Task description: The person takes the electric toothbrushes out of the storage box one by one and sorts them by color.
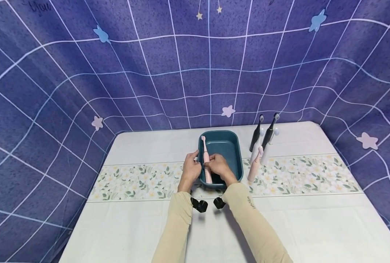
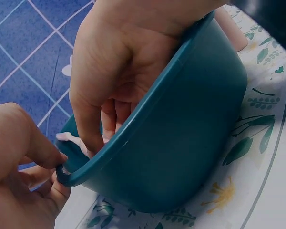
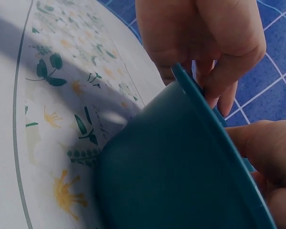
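A teal basin stands on the table, a pink electric toothbrush lying lengthwise along its left side with the brush head to the far end. My left hand pinches the basin's left rim between thumb and fingers, as the left wrist view shows. Reaching inside, my right hand grips the toothbrush by its handle. In the left wrist view, the pale brush head shows past the right fingers, while the basin wall hides most of the handle in the right wrist view.
Right of the basin, several electric toothbrushes stand upright: a pink one, white ones and black ones. A white cloth with a floral band covers the table. A blue-purple curtain hangs behind.
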Action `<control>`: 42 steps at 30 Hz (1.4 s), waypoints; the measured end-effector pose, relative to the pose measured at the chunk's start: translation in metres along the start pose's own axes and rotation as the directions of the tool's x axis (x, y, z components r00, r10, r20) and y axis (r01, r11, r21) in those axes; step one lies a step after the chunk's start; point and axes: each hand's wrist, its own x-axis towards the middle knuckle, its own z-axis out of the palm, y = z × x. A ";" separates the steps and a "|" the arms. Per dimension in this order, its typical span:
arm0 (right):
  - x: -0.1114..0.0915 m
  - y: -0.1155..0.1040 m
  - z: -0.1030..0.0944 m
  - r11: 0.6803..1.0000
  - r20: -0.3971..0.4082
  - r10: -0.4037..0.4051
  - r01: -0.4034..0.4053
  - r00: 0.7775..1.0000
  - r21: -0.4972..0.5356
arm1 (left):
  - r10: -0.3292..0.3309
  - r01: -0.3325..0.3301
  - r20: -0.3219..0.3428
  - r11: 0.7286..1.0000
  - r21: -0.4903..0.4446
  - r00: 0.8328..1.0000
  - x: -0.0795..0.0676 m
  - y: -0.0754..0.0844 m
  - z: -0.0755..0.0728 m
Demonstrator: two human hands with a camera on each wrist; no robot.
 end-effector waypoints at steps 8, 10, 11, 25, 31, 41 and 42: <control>-0.002 0.001 -0.005 1.000 -0.027 -0.019 0.019 0.999 0.025 | -0.009 0.009 -0.008 1.000 0.008 1.000 0.001 0.001 0.001; -0.003 0.001 -0.006 0.999 -0.032 -0.033 0.034 0.999 0.037 | -0.010 0.010 -0.009 1.000 0.009 1.000 0.001 0.001 0.001; -0.004 0.001 -0.007 0.998 -0.035 -0.042 0.044 0.999 0.045 | -0.008 0.008 -0.008 1.000 0.013 1.000 0.001 0.001 0.001; -0.024 -0.011 -0.023 0.965 -0.122 -0.231 0.243 0.965 0.097 | 0.004 -0.004 -0.006 1.000 0.022 1.000 0.002 0.000 0.002; -0.041 -0.021 -0.029 0.933 -0.142 -0.322 0.339 0.936 0.117 | 0.023 -0.023 0.001 1.000 0.018 1.000 0.000 0.000 0.002; -0.088 -0.035 -0.038 0.863 -0.152 -0.496 0.505 0.855 0.018 | 0.030 -0.030 0.002 0.999 0.017 1.000 0.000 0.000 0.000; -0.093 -0.036 -0.039 0.856 -0.151 -0.508 0.516 0.848 0.022 | 0.033 -0.033 -0.002 0.999 0.020 0.999 0.000 -0.001 0.000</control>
